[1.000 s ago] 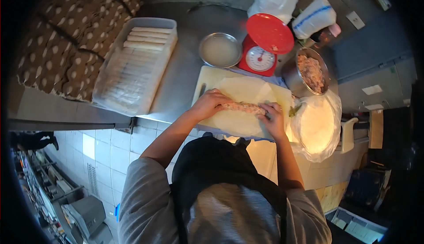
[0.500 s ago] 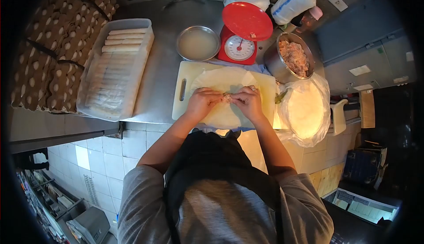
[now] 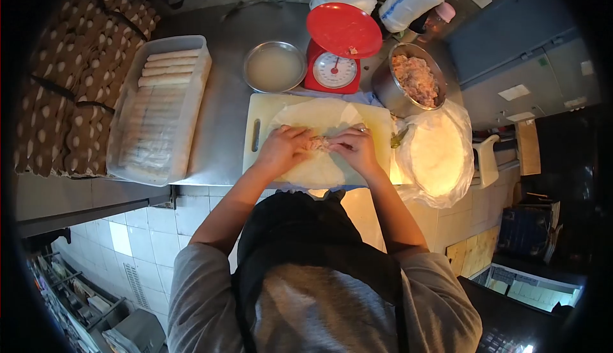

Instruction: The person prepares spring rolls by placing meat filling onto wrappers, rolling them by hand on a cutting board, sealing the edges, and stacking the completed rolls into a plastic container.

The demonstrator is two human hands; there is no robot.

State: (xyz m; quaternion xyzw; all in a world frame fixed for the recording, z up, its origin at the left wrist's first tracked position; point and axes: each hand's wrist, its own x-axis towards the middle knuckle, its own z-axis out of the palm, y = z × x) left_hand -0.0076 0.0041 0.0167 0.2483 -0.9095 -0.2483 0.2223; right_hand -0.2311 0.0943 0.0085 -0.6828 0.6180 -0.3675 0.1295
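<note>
A thin round wrapper (image 3: 314,173) lies spread on the pale yellow cutting board (image 3: 382,123). On its middle sits a small strip of pinkish meat filling (image 3: 318,144). My left hand (image 3: 283,150) has its fingers bent and pinched on the filling's left end. From the other side my right hand (image 3: 354,150) pinches the right end, fingertips together. Both hands rest low over the wrapper, with part of the filling hidden under the fingers.
Beyond the board stand a metal bowl of cloudy liquid (image 3: 276,67), a red scale (image 3: 333,72) and a pot of meat mixture (image 3: 415,81). Stacked wrappers in plastic (image 3: 437,155) lie right. A tub of rolls (image 3: 159,110) and egg trays (image 3: 70,91) stand left.
The filling now stretches into a longer strip, and my hands are slightly farther apart. The whole view has shifted a little, so the counter items sit farther left.
</note>
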